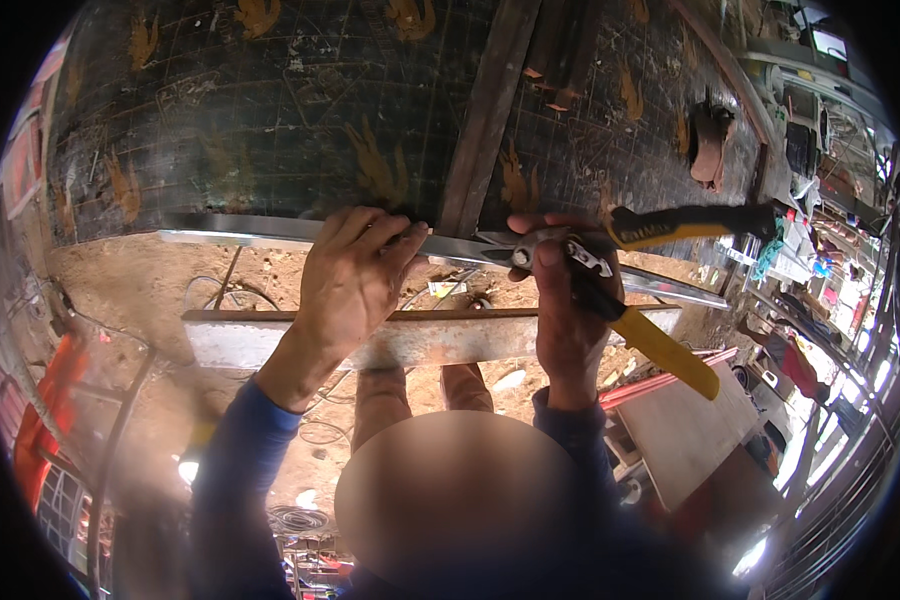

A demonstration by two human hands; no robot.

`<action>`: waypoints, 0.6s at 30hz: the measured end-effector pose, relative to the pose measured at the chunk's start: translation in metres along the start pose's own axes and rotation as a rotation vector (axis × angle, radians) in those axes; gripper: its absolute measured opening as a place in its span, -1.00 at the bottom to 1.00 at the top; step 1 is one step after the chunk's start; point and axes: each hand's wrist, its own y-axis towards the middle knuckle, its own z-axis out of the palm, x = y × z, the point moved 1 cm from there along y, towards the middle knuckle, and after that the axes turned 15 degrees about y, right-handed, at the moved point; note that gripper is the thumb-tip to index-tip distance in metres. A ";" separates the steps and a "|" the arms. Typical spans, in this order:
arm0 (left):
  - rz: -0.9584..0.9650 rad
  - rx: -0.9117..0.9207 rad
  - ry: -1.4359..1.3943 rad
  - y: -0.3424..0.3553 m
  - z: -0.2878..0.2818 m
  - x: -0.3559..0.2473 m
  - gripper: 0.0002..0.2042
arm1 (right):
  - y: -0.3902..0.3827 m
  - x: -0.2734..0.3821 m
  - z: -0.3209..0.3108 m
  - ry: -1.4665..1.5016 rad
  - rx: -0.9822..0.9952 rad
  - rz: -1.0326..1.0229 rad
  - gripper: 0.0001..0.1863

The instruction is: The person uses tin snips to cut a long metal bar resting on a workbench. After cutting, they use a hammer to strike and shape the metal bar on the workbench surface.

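A long, thin, shiny metal strip (260, 234) runs left to right along the near edge of a dark worktop (240, 110). My left hand (355, 275) is closed on the strip left of its middle, with the fingers over the top edge. In my right hand (570, 345) is a pair of tin snips (595, 262) with yellow and black handles. That hand grips them around the pivot, thumb on top, and the handles are spread wide. The jaws point left at the strip, close to my left fingertips; I cannot tell whether they touch it.
A dark bar (490, 110) lies across the worktop, running away from me. Below the near edge stretches a pale, worn beam (450, 342), in front of my legs. A flat board (690, 430) lies at right. At left are an orange thing (58, 415) and a metal frame (120, 425).
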 end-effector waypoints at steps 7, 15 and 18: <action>-0.004 -0.046 0.030 0.001 0.004 -0.001 -0.66 | 0.013 -0.022 0.021 -0.259 -0.091 0.008 -0.79; -0.010 -0.028 0.039 0.003 0.003 -0.003 -0.62 | 0.025 -0.029 0.015 -0.562 0.111 -0.012 -0.71; -0.002 0.000 0.026 0.003 0.004 -0.003 -0.63 | 0.029 -0.026 0.014 -0.539 0.107 -0.026 -0.73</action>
